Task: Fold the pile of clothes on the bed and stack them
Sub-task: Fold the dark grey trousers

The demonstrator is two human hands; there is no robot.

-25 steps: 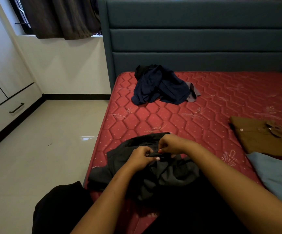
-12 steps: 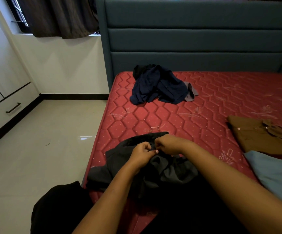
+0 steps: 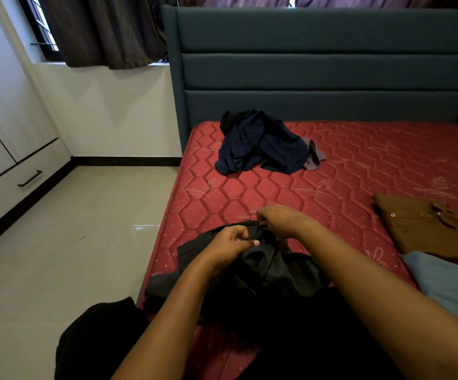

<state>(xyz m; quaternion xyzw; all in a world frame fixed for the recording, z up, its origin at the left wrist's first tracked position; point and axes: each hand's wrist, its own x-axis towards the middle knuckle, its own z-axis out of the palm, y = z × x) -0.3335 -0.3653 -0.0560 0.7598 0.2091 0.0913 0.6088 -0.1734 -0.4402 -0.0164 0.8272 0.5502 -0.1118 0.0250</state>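
Both your hands pinch the dark garment at the bed's near edge.
Your left hand [image 3: 232,242] and right hand [image 3: 280,219] grasp the top hem of the dark garment [image 3: 271,272], crumpled on the red mattress [image 3: 263,193]; the unfolded navy pile [image 3: 260,144] lies near the headboard [image 3: 318,78].

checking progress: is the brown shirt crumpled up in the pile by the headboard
No, the brown shirt lies folded flat on the right of the bed, apart from the dark pile.
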